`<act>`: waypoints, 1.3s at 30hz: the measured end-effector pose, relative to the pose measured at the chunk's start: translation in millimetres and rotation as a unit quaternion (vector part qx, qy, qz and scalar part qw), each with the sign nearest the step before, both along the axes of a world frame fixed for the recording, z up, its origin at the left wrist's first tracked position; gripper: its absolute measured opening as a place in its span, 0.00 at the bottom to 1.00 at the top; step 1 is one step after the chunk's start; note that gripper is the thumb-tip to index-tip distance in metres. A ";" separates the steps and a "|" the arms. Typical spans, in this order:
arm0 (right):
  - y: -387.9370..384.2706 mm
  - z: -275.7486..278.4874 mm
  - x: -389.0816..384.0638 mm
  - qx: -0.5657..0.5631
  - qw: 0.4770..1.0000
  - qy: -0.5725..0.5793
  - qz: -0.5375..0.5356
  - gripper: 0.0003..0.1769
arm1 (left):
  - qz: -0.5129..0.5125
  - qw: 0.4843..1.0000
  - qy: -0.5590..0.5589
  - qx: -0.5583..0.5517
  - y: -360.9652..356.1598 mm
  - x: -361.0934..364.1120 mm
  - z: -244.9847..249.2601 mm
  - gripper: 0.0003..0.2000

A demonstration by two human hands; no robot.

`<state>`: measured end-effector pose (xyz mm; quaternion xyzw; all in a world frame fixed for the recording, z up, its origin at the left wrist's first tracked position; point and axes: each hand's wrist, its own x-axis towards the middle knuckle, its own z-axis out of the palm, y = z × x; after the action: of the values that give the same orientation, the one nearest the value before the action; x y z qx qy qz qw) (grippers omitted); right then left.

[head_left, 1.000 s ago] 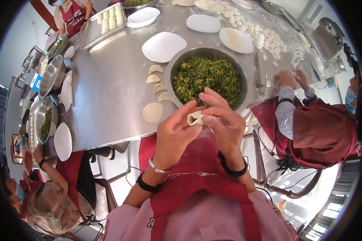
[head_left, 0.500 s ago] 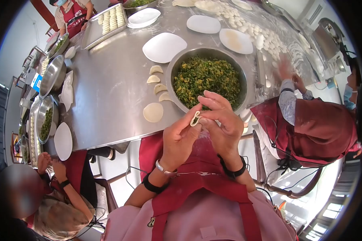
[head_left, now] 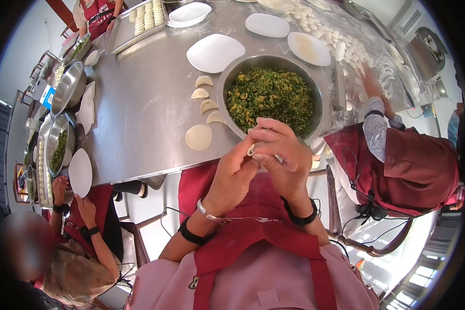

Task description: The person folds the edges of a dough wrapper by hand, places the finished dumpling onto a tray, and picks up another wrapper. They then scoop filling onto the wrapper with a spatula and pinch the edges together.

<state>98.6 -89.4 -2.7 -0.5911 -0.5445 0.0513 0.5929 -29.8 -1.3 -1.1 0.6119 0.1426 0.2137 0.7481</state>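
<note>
— Both hands have drawn tighter than half a second ago. The dumpling point(head_left: 251, 150) showed a green gap then. Now the left hand point(head_left: 231, 174) and the right hand point(head_left: 283, 157) nearly hide it.

— Where is it held?

— Pinched between the fingertips of both hands, in the air about over the near edge of the counter point(head_left: 150, 108), at 6 o'clock from the steel bowl point(head_left: 223, 85) of green filling.

— What could go wrong from there?

— Most likely a split seam. Too hard a pinch could squeeze filling out, and a smeared edge may not seal. A slip of the fingers could also drop it onto the apron point(head_left: 253, 237) rather than beside the folded dumplings point(head_left: 208, 106) lying at 9 o'clock from the bowl.
</note>
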 end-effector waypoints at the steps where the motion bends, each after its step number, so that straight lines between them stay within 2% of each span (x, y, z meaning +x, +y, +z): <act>1: -0.2 -0.7 1.8 -0.005 1.000 -0.011 0.000 0.09 | -0.009 1.000 0.002 0.006 0.6 -0.3 3.3 0.26; 3: 0.7 0.1 5.3 -0.014 0.999 -0.034 -0.001 0.11 | -0.001 1.000 0.013 -0.027 1.2 -1.0 -3.4 0.26; 6: -0.6 18.9 -4.4 -0.047 0.991 0.127 0.000 0.13 | 0.005 0.999 0.007 -0.033 1.8 -2.3 0.8 0.30; 9: -2.0 23.0 1.7 -0.073 0.988 0.124 0.062 0.14 | -0.024 0.999 -0.006 -0.039 1.8 -1.6 10.8 0.31; 12: -1.9 10.7 6.7 -0.020 0.981 0.153 0.120 0.14 | -0.027 0.999 0.015 -0.013 2.1 -4.8 16.6 0.28; 13: -2.4 9.6 7.7 -0.009 0.984 0.128 0.120 0.13 | -0.020 0.999 0.026 0.002 1.2 -6.2 18.1 0.27; 16: -4.6 7.6 8.5 0.010 0.991 0.063 0.115 0.13 | 0.018 0.998 0.005 -0.056 -7.8 -6.7 22.5 0.23; 18: -5.2 7.3 8.2 0.007 0.995 0.030 0.100 0.12 | -0.013 0.999 -0.002 -0.041 -2.0 -8.3 14.5 0.22; 19: -5.1 9.1 4.6 0.010 0.994 0.072 0.085 0.12 | -0.028 0.999 -0.005 -0.033 -0.4 -9.1 12.2 0.21; 24: 1.8 14.9 -16.7 0.058 0.973 0.221 0.023 0.13 | 0.065 0.993 -0.066 -0.073 -12.9 -1.3 14.9 0.18; 27: -2.4 -8.5 3.6 0.036 0.998 0.029 0.053 0.18 | 0.068 0.994 -0.063 -0.062 -14.7 1.2 15.7 0.17; 29: -2.7 -13.9 5.3 0.017 0.998 0.012 0.056 0.19 | 0.064 0.995 -0.045 -0.061 -13.7 1.1 14.0 0.18; 31: 0.6 -7.2 -1.0 0.017 0.997 0.056 0.040 0.19 | 0.059 0.996 -0.020 -0.070 -10.7 -1.5 7.7 0.19; 33: 4.7 4.8 -16.3 0.036 0.986 0.160 0.004 0.18 | 0.068 0.992 -0.035 -0.103 -12.4 -1.0 8.3 0.22; 36: 5.0 5.0 -17.4 0.040 0.986 0.159 -0.014 0.19 | 0.069 0.987 -0.072 -0.129 -15.6 2.0 11.1 0.23; 37: 3.4 0.8 -13.3 0.027 0.992 0.121 0.002 0.21 | 0.067 0.985 -0.086 -0.134 -16.1 2.7 11.6 0.23; 39: -0.2 -9.2 -0.2 0.000 0.998 0.045 0.033 0.24 | 0.002 0.956 -0.154 -0.251 -13.7 0.4 8.1 0.23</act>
<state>98.5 -89.6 -11.9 -0.5700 -0.5366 0.0968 0.6147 -29.4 -15.0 7.0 0.3637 0.0760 0.2645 0.8899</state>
